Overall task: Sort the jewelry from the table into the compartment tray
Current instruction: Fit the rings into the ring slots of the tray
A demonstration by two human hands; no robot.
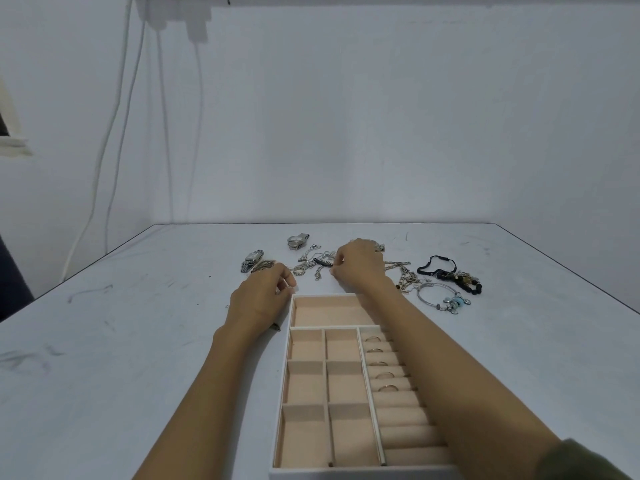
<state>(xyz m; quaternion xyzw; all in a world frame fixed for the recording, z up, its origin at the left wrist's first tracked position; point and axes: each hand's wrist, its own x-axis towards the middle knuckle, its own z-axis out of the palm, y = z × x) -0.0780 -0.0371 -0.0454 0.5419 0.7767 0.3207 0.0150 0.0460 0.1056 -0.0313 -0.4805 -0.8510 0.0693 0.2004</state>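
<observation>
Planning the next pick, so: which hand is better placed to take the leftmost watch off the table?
Left, probably. The left hand sits just in front of the leftmost watch; the right hand is farther right, over the chains.

Tray [370, 400] matt velvety; rings [384, 375] shiny metal.

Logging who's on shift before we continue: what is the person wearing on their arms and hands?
No gloves on the left hand or right hand, and no watch or band shows on either wrist. An olive-green sleeve sits near the right elbow; the left forearm is bare to the frame's edge, no sleeve in view.
</observation>
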